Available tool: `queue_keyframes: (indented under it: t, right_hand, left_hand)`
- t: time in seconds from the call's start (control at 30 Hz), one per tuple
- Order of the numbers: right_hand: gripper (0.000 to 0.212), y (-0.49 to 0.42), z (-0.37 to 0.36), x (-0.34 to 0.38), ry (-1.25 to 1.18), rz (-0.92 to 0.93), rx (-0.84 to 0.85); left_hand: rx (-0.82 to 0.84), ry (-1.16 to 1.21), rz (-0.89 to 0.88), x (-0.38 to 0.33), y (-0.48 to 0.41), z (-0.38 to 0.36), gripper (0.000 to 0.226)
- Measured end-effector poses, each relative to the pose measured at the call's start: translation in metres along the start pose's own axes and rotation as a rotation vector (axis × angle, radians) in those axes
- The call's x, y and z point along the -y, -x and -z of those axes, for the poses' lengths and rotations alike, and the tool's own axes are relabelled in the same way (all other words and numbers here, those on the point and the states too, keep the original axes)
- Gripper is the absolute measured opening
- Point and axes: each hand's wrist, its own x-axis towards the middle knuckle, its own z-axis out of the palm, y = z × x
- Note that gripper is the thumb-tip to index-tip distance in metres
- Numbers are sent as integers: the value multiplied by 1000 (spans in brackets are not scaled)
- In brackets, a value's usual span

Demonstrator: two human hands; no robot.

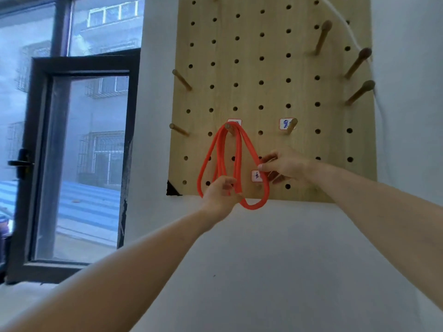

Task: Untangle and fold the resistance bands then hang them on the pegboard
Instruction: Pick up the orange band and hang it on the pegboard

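Observation:
A red resistance band (249,144), folded into several loops, hangs over a wooden peg (229,127) low on the light wooden pegboard (263,68). My left hand (221,191) grips the lower strands of the loops from below. My right hand (282,165) pinches the rightmost strand at about mid height, close to the board. The bottom loop dangles just under the board's lower edge.
Several bare wooden pegs stick out of the board, one (292,125) beside a white label to the right, others along the left and right edges. A white cord (345,27) runs down the upper right. A dark-framed open window (79,159) stands at left.

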Motion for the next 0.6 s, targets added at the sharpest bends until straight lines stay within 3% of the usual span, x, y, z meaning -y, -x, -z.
queue_keyframes:
  t: [0.07, 0.13, 0.2, 0.27, 0.4, 0.6]
  right_hand:
    - [16, 3, 6, 11, -29, 28, 45]
    - [18, 2, 6, 20, -89, 40, 91]
    - [21, 0, -1, 26, -157, 34, 114]
    - [22, -2, -15, 29, -221, 28, 136]
    - [15, -10, -38, 29, -245, 20, 138]
    - [12, -22, -38, 10, 298, 54, -97]
  left_hand:
    - [-4, 48, 62, 4, 2, -6, 43]
    - [33, 262, 187, 4, 3, -8, 47]
    - [62, 467, 268, 3, 5, -6, 44]
    - [21, 525, 271, 5, 7, 0, 38]
    - [-142, 506, 243, 16, 6, 15, 20]
    - [-140, 127, 99, 34, 9, 14, 28]
